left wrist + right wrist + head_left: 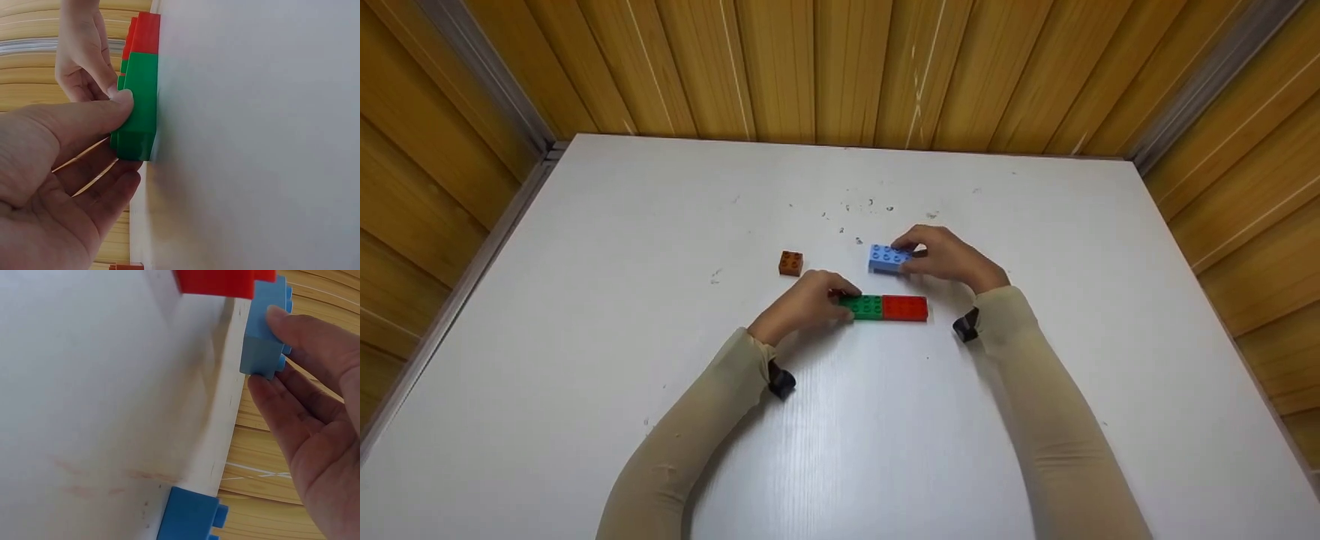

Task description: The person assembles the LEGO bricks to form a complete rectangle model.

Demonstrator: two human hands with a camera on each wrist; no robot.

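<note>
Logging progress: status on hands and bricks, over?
Left hand grips green brick, red brick against it. Right hand grips light-blue brick. Brown brick aside, not between them.

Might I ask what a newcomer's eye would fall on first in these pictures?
Probably the bright green brick and red brick, end to end near the middle of the white table, with the left hand pinching the green one. Just beyond them, the right hand grips a light blue brick. A small brown brick sits apart, farther to the left.

Head view downward (wrist views close)
</note>
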